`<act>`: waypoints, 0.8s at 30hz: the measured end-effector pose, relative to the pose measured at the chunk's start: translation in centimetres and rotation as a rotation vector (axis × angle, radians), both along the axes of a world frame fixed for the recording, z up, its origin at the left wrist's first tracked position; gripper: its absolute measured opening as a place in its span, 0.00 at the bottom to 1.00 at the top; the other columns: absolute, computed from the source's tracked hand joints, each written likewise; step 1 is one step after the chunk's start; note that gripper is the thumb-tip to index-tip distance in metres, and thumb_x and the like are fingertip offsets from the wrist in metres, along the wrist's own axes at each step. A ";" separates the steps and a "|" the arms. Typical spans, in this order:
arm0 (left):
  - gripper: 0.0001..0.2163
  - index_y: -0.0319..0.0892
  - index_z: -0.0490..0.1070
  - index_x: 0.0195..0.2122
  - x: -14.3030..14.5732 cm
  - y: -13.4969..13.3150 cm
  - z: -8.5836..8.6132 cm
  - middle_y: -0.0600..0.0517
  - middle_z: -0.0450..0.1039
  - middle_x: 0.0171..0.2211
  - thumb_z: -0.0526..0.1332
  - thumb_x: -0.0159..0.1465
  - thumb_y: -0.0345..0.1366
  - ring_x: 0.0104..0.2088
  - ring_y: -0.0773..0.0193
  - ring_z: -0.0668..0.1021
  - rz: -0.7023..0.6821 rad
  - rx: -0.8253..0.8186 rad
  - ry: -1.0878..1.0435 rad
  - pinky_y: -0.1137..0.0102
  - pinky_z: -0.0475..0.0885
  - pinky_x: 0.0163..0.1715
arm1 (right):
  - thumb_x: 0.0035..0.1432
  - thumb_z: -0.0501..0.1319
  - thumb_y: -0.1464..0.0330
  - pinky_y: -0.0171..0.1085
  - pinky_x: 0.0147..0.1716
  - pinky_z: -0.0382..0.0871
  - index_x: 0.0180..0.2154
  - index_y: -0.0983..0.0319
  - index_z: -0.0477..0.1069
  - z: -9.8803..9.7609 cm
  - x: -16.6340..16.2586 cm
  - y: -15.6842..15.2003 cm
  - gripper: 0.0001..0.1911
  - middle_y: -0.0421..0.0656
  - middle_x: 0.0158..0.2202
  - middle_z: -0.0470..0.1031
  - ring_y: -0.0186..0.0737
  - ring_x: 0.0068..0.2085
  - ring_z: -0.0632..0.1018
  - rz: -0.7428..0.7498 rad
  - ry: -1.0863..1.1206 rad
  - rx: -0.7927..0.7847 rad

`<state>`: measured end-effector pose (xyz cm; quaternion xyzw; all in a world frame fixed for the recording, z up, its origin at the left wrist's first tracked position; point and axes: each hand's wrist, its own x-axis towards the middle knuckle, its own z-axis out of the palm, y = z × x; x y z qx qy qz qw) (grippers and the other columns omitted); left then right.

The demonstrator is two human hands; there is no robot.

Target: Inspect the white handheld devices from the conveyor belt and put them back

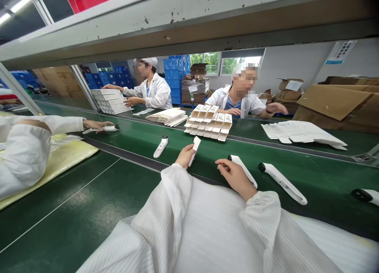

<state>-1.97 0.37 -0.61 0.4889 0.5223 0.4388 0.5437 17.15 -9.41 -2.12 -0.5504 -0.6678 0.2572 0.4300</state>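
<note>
My left hand (185, 156) is closed around a white handheld thermometer (195, 148) with a dark head, held tilted above the green conveyor belt. To its right, my right hand (236, 176) hovers with thumb and fingers apart and nothing between them. Just behind that hand lies another white thermometer (244, 171), partly hidden by it. Further right on the belt rests a third thermometer (284, 183), its black head pointing away from me. One more thermometer (160, 147) lies to the left of my left hand.
Folded white boxes (209, 123) stand across the belt (136, 140), beside flat cartons (302, 132) and a carton stack (167, 117). Two co-workers sit opposite. At left, another person's hand (99, 125) touches a thermometer (111, 128). A metal shelf (177, 26) hangs overhead.
</note>
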 end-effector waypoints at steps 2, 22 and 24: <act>0.16 0.35 0.67 0.48 1.0 -0.9 0.6 0.41 0.72 0.42 0.50 0.59 0.31 0.38 0.58 0.75 -0.116 -0.114 -0.404 0.69 0.69 0.29 | 0.55 0.54 0.61 0.39 0.34 0.70 0.40 0.58 0.71 0.1 0.2 0.3 0.13 0.43 0.33 0.75 0.38 0.31 0.74 -0.026 0.169 -0.028; 0.18 0.36 0.71 0.39 6.3 -5.3 1.6 0.48 0.70 0.26 0.50 0.64 0.45 0.24 0.66 0.73 -0.259 -0.369 -0.682 0.76 0.63 0.15 | 0.50 0.59 0.56 0.37 0.30 0.67 0.37 0.62 0.72 0.1 0.2 0.8 0.18 0.44 0.31 0.75 0.36 0.27 0.72 -0.116 0.418 0.032; 0.19 0.36 0.71 0.40 6.4 -5.4 1.5 0.48 0.70 0.26 0.49 0.64 0.46 0.22 0.67 0.73 -0.273 -0.359 -0.641 0.75 0.63 0.15 | 0.50 0.59 0.55 0.37 0.30 0.66 0.37 0.61 0.71 0.1 0.3 0.9 0.18 0.44 0.32 0.74 0.36 0.29 0.72 -0.142 0.419 0.045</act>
